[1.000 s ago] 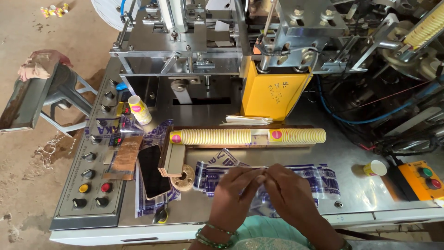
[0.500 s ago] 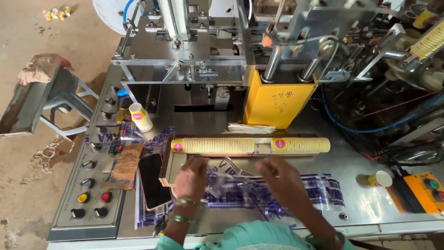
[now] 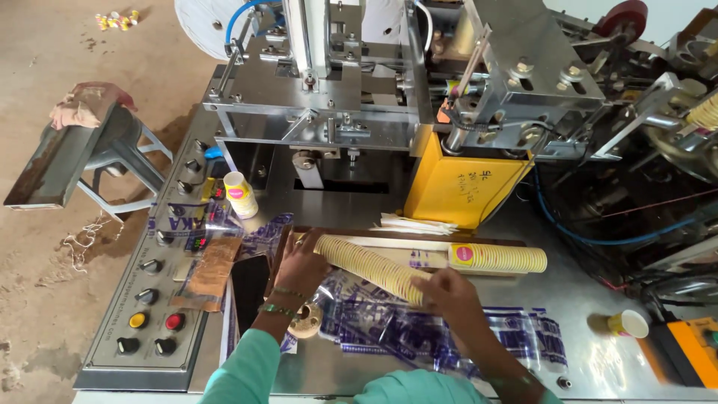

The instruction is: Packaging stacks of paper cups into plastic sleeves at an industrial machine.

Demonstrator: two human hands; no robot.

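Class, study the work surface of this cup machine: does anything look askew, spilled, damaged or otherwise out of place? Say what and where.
The long stack of nested paper cups is askew: gripped between the left hand and right hand, it slants away from the shorter cup stack lying straight in the tray. A rag is also draped over the chute at left.

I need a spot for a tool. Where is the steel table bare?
Bare steel table lies between the short cup stack and the single paper cup. It is crowded in front, where the left hand and right hand hold the long cup stack over printed plastic sleeves.
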